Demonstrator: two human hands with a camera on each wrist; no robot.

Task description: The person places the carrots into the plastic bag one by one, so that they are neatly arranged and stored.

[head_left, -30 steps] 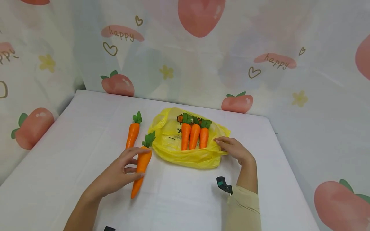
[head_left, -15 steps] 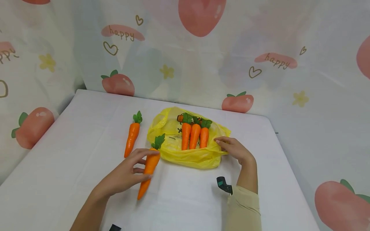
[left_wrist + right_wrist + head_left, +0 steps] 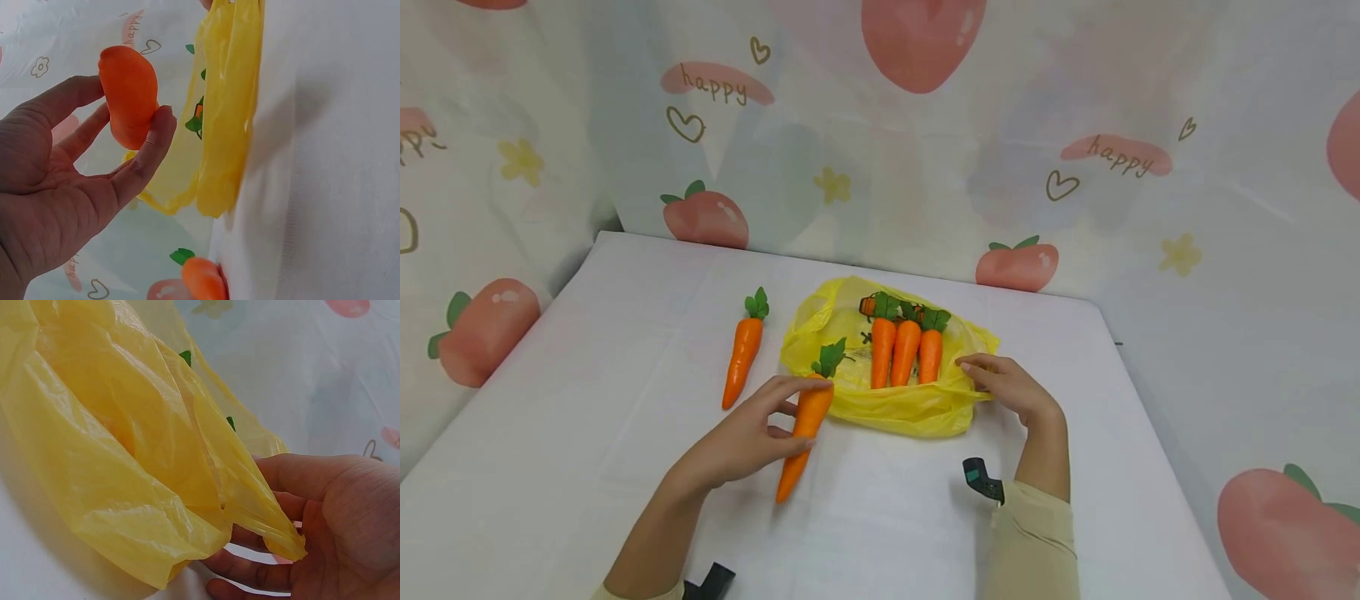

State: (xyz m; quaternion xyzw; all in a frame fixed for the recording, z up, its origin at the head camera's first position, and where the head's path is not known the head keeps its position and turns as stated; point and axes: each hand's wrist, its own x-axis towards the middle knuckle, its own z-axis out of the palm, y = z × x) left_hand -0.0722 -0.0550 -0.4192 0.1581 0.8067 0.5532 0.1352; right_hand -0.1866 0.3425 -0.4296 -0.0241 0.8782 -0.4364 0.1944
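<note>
My left hand (image 3: 747, 440) grips an orange carrot (image 3: 810, 415) between thumb and fingers, its leafy green top overlapping the near left side of a yellow plastic bag (image 3: 895, 415). In the left wrist view this carrot (image 3: 129, 97) is seen nearly end-on, raised beside the bag. The bag lies with its mouth spread open. Three carrots (image 3: 906, 354) rest side by side in it, leaves toward the back. My right hand (image 3: 1009, 390) holds the bag's right edge, and in the right wrist view thumb and fingers lie around the thin yellow plastic (image 3: 256, 506).
Another carrot (image 3: 742, 362) lies on the white-covered table (image 3: 880, 533) left of the bag, leaves pointing away. Behind the table hangs a printed cloth (image 3: 910, 183) with fruit and hearts. A dark wrist camera (image 3: 981, 481) sits by the right sleeve.
My left hand has moved right with its carrot, from beside the loose carrot to the bag's near left side. My right hand and the bag have stayed put.
</note>
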